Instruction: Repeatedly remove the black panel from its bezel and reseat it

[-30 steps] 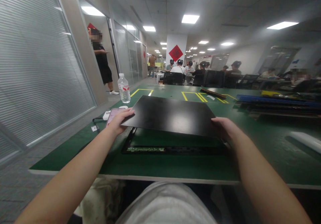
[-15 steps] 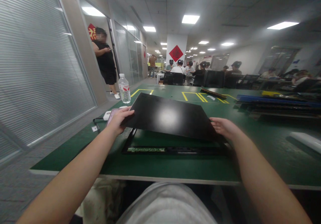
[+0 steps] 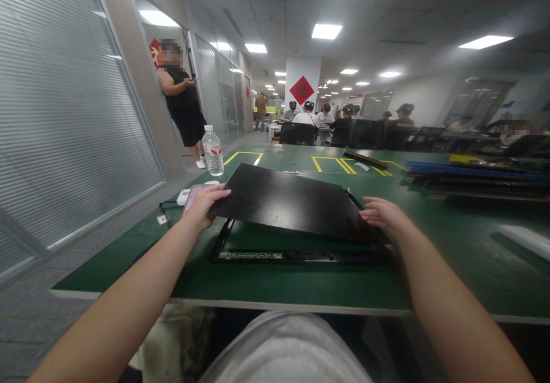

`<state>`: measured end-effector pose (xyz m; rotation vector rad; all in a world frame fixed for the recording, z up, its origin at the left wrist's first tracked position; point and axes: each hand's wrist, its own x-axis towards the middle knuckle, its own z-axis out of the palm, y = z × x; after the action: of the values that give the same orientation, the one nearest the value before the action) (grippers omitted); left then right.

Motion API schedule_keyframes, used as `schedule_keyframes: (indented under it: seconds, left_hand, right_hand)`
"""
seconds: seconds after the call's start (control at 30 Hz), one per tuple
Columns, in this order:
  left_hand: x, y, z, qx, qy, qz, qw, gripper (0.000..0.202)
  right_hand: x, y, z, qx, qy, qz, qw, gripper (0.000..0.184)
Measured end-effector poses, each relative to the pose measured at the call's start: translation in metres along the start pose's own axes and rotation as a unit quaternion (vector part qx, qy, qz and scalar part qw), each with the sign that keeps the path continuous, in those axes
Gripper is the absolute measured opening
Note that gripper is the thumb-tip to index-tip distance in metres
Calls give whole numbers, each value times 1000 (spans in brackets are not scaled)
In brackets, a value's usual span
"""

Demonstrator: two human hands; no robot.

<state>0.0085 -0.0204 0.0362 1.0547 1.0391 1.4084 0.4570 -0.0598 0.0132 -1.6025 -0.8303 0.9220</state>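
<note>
A thin, flat black screen panel (image 3: 292,200) tilts above a black rectangular display frame (image 3: 326,255) lying on the green table. The left end of the panel is raised higher, and its right end sits low over the frame. My left hand (image 3: 208,202) is closed on the panel's left edge, thumb on top. My right hand (image 3: 384,214) is beside the right edge, fingers stretched out; the lower fingertips reach the edge, and whether they press on it is unclear. A green circuit strip (image 3: 251,255) shows along the frame's near side.
A water bottle (image 3: 213,151), a phone (image 3: 195,194) and a white device (image 3: 183,196) with a cable stand at the left. Blurred long blue and black parts (image 3: 464,177) are stacked at the right. A dark bar (image 3: 365,160) lies at the back. One person (image 3: 183,99) stands in the doorway.
The panel has tipped lower at its far and right side, baring part of the frame's right edge. My right hand's fingers have spread slightly. The left hand keeps its grip.
</note>
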Motion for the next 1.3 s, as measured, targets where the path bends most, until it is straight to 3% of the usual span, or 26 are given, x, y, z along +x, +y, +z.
schedule_keyframes:
  seconds: [0.23, 0.57, 0.83, 1.3]
  left_hand:
    - [1, -2, -2, 3, -16, -16, 1000, 22]
    - [-5, -12, 5, 89, -66, -72, 991, 38]
    - [-7, -13, 7, 102, -97, -87, 986, 27]
    - [-7, -16, 7, 160, -83, -89, 980, 30]
  right_hand:
    - [2, 0, 2, -25, 33, -20, 999, 31]
    - [16, 11, -9, -170, 69, -76, 980, 45]
    - [25, 18, -15, -222, 75, -97, 967, 49]
    - [18, 13, -16, -324, 94, -91, 937, 48]
